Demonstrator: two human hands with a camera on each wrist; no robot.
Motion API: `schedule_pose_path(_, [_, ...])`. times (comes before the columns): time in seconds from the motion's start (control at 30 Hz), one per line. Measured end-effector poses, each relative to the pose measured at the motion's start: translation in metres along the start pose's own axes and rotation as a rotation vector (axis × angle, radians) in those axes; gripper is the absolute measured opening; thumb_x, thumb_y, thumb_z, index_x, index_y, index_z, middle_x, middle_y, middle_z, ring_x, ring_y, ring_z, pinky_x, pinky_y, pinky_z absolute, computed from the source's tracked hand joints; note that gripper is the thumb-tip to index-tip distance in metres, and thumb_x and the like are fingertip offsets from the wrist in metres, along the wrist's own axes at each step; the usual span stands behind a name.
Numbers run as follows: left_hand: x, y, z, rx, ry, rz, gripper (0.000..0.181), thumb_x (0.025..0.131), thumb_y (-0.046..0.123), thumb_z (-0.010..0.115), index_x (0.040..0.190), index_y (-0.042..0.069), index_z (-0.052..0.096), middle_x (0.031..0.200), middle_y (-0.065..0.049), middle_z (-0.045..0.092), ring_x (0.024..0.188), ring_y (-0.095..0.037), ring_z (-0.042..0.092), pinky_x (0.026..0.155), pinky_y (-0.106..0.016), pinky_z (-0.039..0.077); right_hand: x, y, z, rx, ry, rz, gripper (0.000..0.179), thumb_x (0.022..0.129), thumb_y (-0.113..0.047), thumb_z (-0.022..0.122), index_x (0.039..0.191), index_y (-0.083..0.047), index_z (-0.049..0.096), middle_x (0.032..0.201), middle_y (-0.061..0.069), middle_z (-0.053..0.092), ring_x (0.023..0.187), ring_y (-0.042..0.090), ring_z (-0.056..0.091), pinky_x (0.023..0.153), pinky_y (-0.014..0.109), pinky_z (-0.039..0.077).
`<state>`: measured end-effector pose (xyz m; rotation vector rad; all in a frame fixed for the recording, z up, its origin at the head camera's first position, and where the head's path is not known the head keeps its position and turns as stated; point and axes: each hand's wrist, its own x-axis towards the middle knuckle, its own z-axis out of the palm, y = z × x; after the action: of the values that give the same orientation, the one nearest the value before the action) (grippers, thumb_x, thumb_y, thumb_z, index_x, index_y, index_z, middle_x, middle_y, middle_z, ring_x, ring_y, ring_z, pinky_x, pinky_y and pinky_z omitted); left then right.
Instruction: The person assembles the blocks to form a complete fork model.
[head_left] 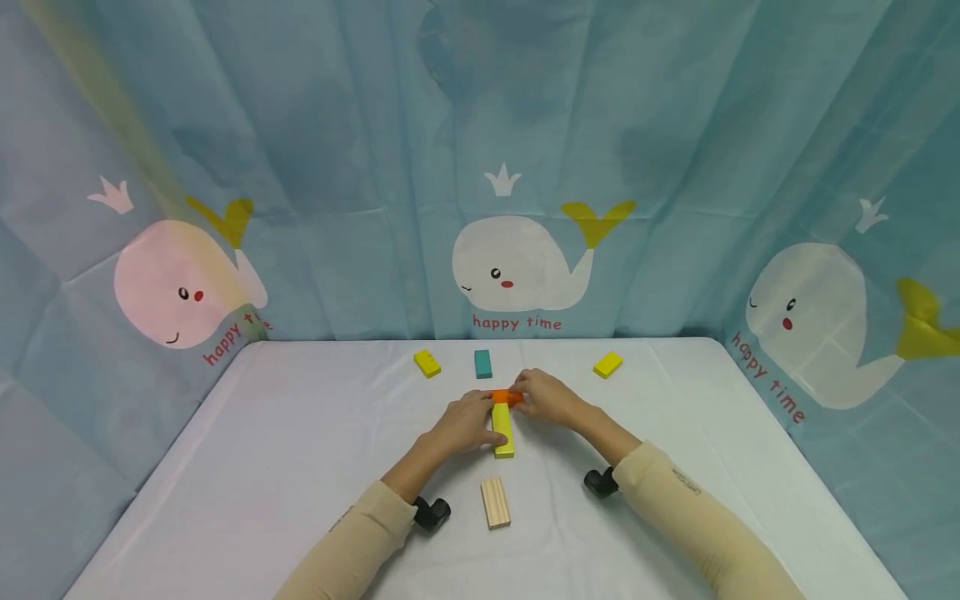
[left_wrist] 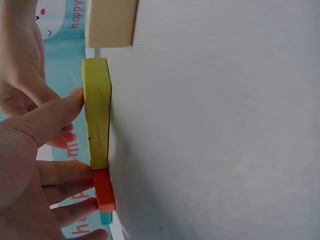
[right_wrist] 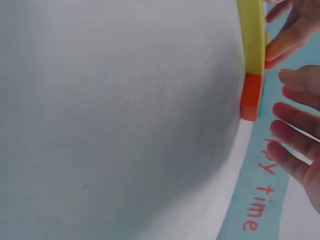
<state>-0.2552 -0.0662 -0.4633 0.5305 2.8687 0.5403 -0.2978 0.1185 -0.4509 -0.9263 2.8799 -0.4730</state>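
A long yellow block (head_left: pixel 501 425) lies on the white table, its far end against an orange block (head_left: pixel 507 397) set crosswise. My left hand (head_left: pixel 465 423) is beside both: in the left wrist view its thumb touches the yellow block (left_wrist: pixel 97 115) near one end, and its extended fingers reach the orange block (left_wrist: pixel 104 190). Across from it, my right hand (head_left: pixel 551 398) is at the right end of the orange block. The right wrist view shows that hand's fingers (right_wrist: pixel 295 117) spread and loosely bent beside the orange block (right_wrist: pixel 251 97).
Nearer me lies a striped wooden block (head_left: pixel 495 502). Beyond the hands are a teal block (head_left: pixel 482 364), a yellow block (head_left: pixel 427 363) to the left and another yellow block (head_left: pixel 607 364) to the right. A blue whale-print curtain (head_left: pixel 375 275) hangs behind the table.
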Motion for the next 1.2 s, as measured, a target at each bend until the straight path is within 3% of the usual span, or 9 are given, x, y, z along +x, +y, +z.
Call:
schedule_pose_path(0.57, [-0.002, -0.003, 0.001, 0.03, 0.002, 0.013, 0.076, 0.081, 0.047, 0.076, 0.139, 0.005, 0.053, 0.149, -0.009, 0.047, 0.138, -0.027, 0.042, 0.112, -0.052, 0.037, -0.053, -0.024, -0.008, 0.003, 0.053, -0.21, 0.031, 0.089, -0.016, 0.071, 0.119, -0.005, 0.069, 0.117, 0.008, 0.066, 0.109, 0.023, 0.061, 0.094, 0.039, 0.054])
schedule_pose_path(1.0, [-0.002, -0.004, 0.003, 0.048, 0.024, 0.022, 0.073, 0.081, 0.046, 0.075, 0.137, 0.004, 0.055, 0.148, -0.009, 0.048, 0.139, -0.027, 0.042, 0.112, -0.055, 0.036, -0.074, -0.044, -0.001, 0.085, -0.019, -0.249, 0.032, 0.09, -0.023, 0.07, 0.12, -0.011, 0.069, 0.113, 0.002, 0.067, 0.103, 0.014, 0.06, 0.092, 0.03, 0.054])
schedule_pose_path(1.2, [-0.001, -0.004, 0.002, 0.033, 0.035, 0.027, 0.073, 0.079, 0.046, 0.077, 0.134, 0.004, 0.057, 0.146, -0.01, 0.05, 0.138, -0.027, 0.043, 0.11, -0.055, 0.037, -0.079, -0.054, 0.006, 0.073, -0.098, -0.273, 0.038, 0.088, -0.031, 0.072, 0.121, -0.011, 0.069, 0.121, -0.002, 0.065, 0.113, 0.014, 0.059, 0.098, 0.031, 0.051])
